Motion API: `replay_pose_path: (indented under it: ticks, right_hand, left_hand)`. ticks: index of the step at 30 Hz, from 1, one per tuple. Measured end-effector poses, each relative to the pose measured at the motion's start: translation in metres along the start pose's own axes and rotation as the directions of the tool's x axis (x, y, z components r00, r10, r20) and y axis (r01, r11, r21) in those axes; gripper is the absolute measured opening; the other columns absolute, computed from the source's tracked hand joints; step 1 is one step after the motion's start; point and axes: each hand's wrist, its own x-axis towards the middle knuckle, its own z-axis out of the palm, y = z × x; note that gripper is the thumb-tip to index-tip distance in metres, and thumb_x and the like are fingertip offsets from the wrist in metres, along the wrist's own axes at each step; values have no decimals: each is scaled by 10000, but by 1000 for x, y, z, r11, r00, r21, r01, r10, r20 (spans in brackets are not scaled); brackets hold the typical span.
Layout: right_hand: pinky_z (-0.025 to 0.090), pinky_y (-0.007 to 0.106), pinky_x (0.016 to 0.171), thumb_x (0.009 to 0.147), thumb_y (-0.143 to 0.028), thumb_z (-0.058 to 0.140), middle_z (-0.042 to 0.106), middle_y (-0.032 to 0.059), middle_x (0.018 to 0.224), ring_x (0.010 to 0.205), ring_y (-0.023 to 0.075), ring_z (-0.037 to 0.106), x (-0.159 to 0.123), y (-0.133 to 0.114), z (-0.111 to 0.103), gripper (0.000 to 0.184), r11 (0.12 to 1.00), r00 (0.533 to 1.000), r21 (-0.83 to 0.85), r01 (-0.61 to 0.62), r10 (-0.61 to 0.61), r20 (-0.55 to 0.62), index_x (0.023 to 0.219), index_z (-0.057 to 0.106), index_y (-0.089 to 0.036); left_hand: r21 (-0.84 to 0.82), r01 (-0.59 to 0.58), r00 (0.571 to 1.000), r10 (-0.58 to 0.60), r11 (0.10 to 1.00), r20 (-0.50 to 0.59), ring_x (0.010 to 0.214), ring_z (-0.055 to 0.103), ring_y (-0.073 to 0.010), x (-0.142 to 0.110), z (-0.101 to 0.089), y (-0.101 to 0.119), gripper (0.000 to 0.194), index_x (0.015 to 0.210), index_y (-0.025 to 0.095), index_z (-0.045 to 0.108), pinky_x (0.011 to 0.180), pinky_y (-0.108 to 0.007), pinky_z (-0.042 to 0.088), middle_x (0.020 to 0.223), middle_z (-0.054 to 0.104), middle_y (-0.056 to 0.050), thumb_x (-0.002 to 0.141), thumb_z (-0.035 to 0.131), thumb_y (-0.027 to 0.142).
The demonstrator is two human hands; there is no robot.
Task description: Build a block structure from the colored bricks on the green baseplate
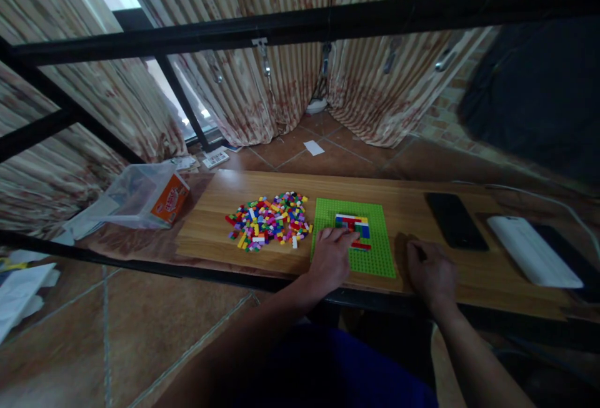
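Observation:
A green baseplate [372,258] lies on the wooden table [210,233], with a small block of red, blue, white and yellow bricks [352,223] built on its far half. My left hand [330,257] rests on the plate's left edge, fingers stretched toward the built bricks and touching a red one. Curled knuckles-up, my right hand [429,270] sits on the table just right of the plate; what it holds, if anything, is hidden. A pile of loose coloured bricks [269,219] lies left of the plate.
A clear plastic box with an orange label [150,195] lies tipped at the table's left end. A black phone [455,220] and a white power bank [532,250] lie to the right. Black metal frame bars [300,24] cross above. Curtains hang behind.

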Motion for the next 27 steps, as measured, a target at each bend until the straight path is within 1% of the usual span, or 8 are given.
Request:
replay_pose_path:
  ticks: [3,7,10,13,17,22,27]
  right_hand:
    - [421,317,643,943,-445,410,702,132,841,724,227,618,0,0,0,435,1000,1000,-15,-24,24,15,887,710,-135]
    - [423,318,655,942,-451,412,708,126,871,753,230,623,0,0,0,428,999,999,-2,-41,41,18,896,710,-147]
    - [430,325,673,939,-449,419,711,120,883,771,233,626,-1,0,0,416,1000,999,2,-27,27,19,904,709,-154]
    - [437,326,678,933,-439,428,714,119,895,775,230,626,-1,1,-1,399,1000,1000,11,-25,25,8,901,712,-159]
    - [440,323,667,923,-431,442,711,118,890,764,230,626,-1,2,-1,388,1000,1000,-9,-19,19,13,908,717,-158]
    - [427,323,644,918,-426,444,706,129,884,750,230,618,-3,9,2,395,998,1000,-55,11,-10,21,920,719,-142]
    - [422,328,634,917,-443,436,707,144,878,740,237,625,-3,11,2,432,996,1000,-82,16,-15,16,922,724,-121]
  left_hand:
    - [-35,18,996,-21,999,-84,1106,553,-205,-4,-6,-5,455,1278,201,594,994,-388,443,1232,653,-60,882,421,58]
    - [-5,82,978,-81,997,-192,1080,575,-221,-19,-20,-22,373,1224,179,613,988,-408,468,1157,669,-85,893,459,100]
    - [42,99,966,-86,994,-244,1094,582,-233,-35,-34,-39,359,1202,182,613,993,-430,474,1146,673,-88,881,477,97]
    - [66,123,952,-99,990,-290,1090,594,-234,-50,-48,-55,340,1185,188,613,969,-426,486,1147,679,-89,882,484,102]
    - [92,198,922,-154,976,-355,1046,606,-232,-69,-61,-72,285,1137,197,625,939,-413,493,1108,689,-82,885,512,125]
    - [141,294,884,-212,945,-418,977,597,-233,-86,-69,-86,225,1034,198,647,879,-392,509,1019,682,-69,850,553,110]
    - [181,305,891,-212,935,-402,935,587,-225,-87,-67,-87,175,963,216,677,842,-376,518,971,663,-59,848,580,126]
